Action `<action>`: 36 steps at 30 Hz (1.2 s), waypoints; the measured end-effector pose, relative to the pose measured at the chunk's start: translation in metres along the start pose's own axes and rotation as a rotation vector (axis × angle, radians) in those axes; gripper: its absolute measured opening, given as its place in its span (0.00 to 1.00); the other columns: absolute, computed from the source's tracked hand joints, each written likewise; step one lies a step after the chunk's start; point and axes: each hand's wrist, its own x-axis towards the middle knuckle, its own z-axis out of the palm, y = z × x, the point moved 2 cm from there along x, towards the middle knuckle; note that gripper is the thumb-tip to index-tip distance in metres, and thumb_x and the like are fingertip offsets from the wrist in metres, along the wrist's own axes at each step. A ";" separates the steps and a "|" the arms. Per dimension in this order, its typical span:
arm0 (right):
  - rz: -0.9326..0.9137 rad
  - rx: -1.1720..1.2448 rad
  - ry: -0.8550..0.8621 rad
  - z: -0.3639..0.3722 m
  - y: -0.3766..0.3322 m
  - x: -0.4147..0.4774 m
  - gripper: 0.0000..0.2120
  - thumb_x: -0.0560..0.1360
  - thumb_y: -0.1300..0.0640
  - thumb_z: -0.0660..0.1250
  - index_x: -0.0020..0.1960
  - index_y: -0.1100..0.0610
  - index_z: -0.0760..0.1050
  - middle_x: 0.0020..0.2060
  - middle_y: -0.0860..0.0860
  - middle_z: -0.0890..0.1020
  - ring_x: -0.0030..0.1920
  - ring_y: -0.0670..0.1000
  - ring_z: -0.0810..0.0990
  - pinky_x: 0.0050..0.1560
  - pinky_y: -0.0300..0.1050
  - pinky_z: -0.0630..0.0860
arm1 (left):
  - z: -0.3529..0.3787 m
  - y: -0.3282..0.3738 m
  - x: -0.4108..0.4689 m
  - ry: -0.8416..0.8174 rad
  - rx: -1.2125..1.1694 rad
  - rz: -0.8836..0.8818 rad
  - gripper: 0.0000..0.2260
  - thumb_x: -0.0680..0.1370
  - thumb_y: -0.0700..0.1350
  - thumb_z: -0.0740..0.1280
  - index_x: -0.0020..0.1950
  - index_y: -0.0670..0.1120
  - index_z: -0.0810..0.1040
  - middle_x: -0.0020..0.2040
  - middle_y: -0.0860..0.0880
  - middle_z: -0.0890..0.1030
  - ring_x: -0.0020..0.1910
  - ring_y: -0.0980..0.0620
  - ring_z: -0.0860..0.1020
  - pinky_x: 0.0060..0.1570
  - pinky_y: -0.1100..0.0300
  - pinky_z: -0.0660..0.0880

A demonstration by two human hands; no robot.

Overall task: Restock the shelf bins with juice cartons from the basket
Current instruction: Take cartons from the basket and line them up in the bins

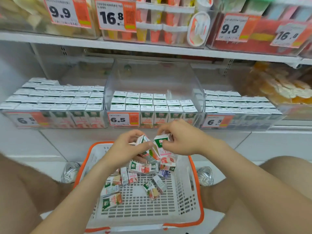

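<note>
Head view: the white, orange-rimmed basket (183,174) sits on the floor between the person's knees. Above it, the left hand (130,146) has its grip curled round a tilted green-and-orange juice carton (149,153). The right hand (181,141) pinches a pink-fronted juice carton (163,146) just beside it. Loose cartons (135,168) lie jumbled in the basket. Behind, the clear middle shelf bin (152,76) is partly filled.
</note>
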 end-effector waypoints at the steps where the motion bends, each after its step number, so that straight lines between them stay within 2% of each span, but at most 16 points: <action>1: -0.021 0.017 0.056 -0.013 -0.004 -0.002 0.18 0.74 0.52 0.69 0.64 0.52 0.81 0.30 0.39 0.73 0.38 0.38 0.75 0.47 0.47 0.79 | -0.004 0.013 -0.002 -0.014 0.002 0.018 0.16 0.74 0.49 0.80 0.58 0.46 0.81 0.59 0.45 0.84 0.45 0.40 0.88 0.47 0.45 0.86; 2: -0.036 0.034 0.116 -0.024 -0.007 -0.002 0.17 0.74 0.53 0.70 0.62 0.52 0.82 0.29 0.38 0.72 0.36 0.38 0.74 0.47 0.46 0.78 | -0.009 0.027 -0.004 -0.023 0.011 0.035 0.17 0.73 0.48 0.81 0.58 0.45 0.82 0.58 0.46 0.85 0.47 0.40 0.88 0.48 0.45 0.86; 5: -0.072 0.079 0.300 -0.050 -0.013 0.000 0.15 0.72 0.53 0.70 0.59 0.49 0.82 0.33 0.43 0.79 0.35 0.42 0.77 0.42 0.45 0.76 | -0.020 0.065 -0.005 -0.034 0.032 0.093 0.20 0.71 0.43 0.83 0.61 0.46 0.83 0.59 0.44 0.85 0.52 0.42 0.87 0.52 0.45 0.85; 7: -0.093 0.118 0.403 -0.063 -0.015 0.006 0.15 0.73 0.53 0.70 0.60 0.48 0.82 0.39 0.43 0.83 0.37 0.44 0.78 0.46 0.43 0.76 | -0.025 0.092 -0.002 -0.026 0.060 0.143 0.18 0.72 0.40 0.81 0.61 0.44 0.83 0.57 0.42 0.86 0.52 0.41 0.87 0.52 0.45 0.85; 9: -0.101 0.137 0.501 -0.076 -0.014 0.014 0.18 0.73 0.54 0.70 0.62 0.50 0.81 0.47 0.41 0.83 0.42 0.41 0.77 0.51 0.40 0.75 | -0.031 0.117 0.003 0.043 0.137 0.206 0.15 0.73 0.40 0.80 0.59 0.45 0.84 0.53 0.43 0.87 0.48 0.41 0.88 0.51 0.43 0.85; 11: -0.096 0.140 0.572 -0.089 -0.011 0.025 0.20 0.73 0.55 0.71 0.65 0.52 0.80 0.51 0.43 0.83 0.49 0.40 0.77 0.56 0.40 0.75 | -0.036 0.136 0.011 0.174 0.221 0.269 0.12 0.73 0.45 0.81 0.55 0.49 0.85 0.48 0.47 0.87 0.43 0.44 0.88 0.47 0.44 0.86; 13: -0.089 0.156 0.605 -0.098 -0.007 0.040 0.22 0.74 0.56 0.72 0.67 0.53 0.79 0.55 0.44 0.83 0.53 0.42 0.78 0.59 0.42 0.77 | -0.040 0.147 0.021 0.361 0.348 0.332 0.12 0.72 0.53 0.81 0.50 0.52 0.84 0.41 0.52 0.87 0.37 0.53 0.87 0.42 0.51 0.86; 15: -0.074 0.191 0.583 -0.100 -0.002 0.055 0.23 0.75 0.57 0.72 0.70 0.53 0.78 0.58 0.44 0.82 0.57 0.43 0.79 0.62 0.45 0.78 | -0.043 0.153 0.032 0.533 0.536 0.374 0.16 0.71 0.61 0.79 0.49 0.53 0.81 0.36 0.55 0.86 0.34 0.61 0.83 0.37 0.59 0.81; 17: -0.052 0.204 0.514 -0.096 0.003 0.067 0.25 0.76 0.56 0.71 0.72 0.51 0.75 0.60 0.46 0.80 0.61 0.46 0.79 0.64 0.47 0.78 | -0.048 0.148 0.045 0.626 0.693 0.379 0.22 0.70 0.66 0.77 0.49 0.52 0.77 0.37 0.56 0.84 0.36 0.61 0.81 0.36 0.59 0.78; 20: -0.016 0.194 0.389 -0.088 0.009 0.081 0.25 0.77 0.54 0.71 0.74 0.50 0.74 0.63 0.49 0.79 0.63 0.48 0.78 0.64 0.49 0.78 | -0.053 0.131 0.064 0.620 0.832 0.290 0.30 0.67 0.73 0.75 0.49 0.49 0.72 0.39 0.52 0.82 0.40 0.52 0.81 0.38 0.48 0.79; 22: -0.015 0.187 0.379 -0.087 0.010 0.087 0.23 0.76 0.52 0.72 0.70 0.49 0.77 0.62 0.48 0.81 0.60 0.46 0.79 0.62 0.46 0.79 | -0.055 0.127 0.070 0.591 0.859 0.234 0.32 0.66 0.72 0.76 0.51 0.49 0.70 0.43 0.51 0.81 0.43 0.50 0.80 0.39 0.50 0.79; 25: -0.031 0.131 0.383 -0.087 0.007 0.091 0.21 0.75 0.47 0.74 0.67 0.47 0.79 0.58 0.43 0.81 0.57 0.44 0.78 0.59 0.42 0.76 | -0.060 0.127 0.071 0.469 0.798 0.234 0.33 0.68 0.60 0.82 0.63 0.49 0.70 0.53 0.54 0.79 0.46 0.53 0.79 0.40 0.55 0.76; 27: -0.014 0.114 0.379 -0.086 0.008 0.094 0.21 0.76 0.46 0.75 0.68 0.47 0.79 0.59 0.45 0.82 0.60 0.48 0.78 0.62 0.47 0.76 | -0.063 0.129 0.068 0.377 0.801 0.258 0.33 0.72 0.53 0.81 0.72 0.55 0.68 0.57 0.54 0.77 0.45 0.54 0.80 0.43 0.56 0.74; 30: 0.040 0.142 0.448 -0.092 0.012 0.092 0.19 0.76 0.48 0.76 0.66 0.48 0.79 0.54 0.44 0.81 0.62 0.53 0.78 0.64 0.51 0.76 | -0.067 0.127 0.068 0.382 0.833 0.323 0.17 0.79 0.47 0.75 0.64 0.56 0.74 0.55 0.52 0.78 0.42 0.55 0.81 0.43 0.56 0.76; 33: 0.122 0.148 0.572 -0.109 0.024 0.081 0.20 0.77 0.52 0.75 0.68 0.51 0.79 0.57 0.48 0.82 0.63 0.53 0.78 0.65 0.47 0.74 | -0.058 0.131 0.071 0.432 0.761 0.446 0.13 0.79 0.46 0.75 0.59 0.57 0.74 0.54 0.54 0.79 0.48 0.55 0.80 0.49 0.54 0.77; 36: 0.210 0.043 0.647 -0.120 0.038 0.067 0.23 0.78 0.57 0.73 0.72 0.55 0.75 0.65 0.54 0.81 0.69 0.57 0.75 0.68 0.52 0.73 | -0.031 0.146 0.079 0.453 0.615 0.520 0.12 0.77 0.47 0.76 0.57 0.56 0.77 0.54 0.58 0.81 0.47 0.58 0.82 0.46 0.62 0.78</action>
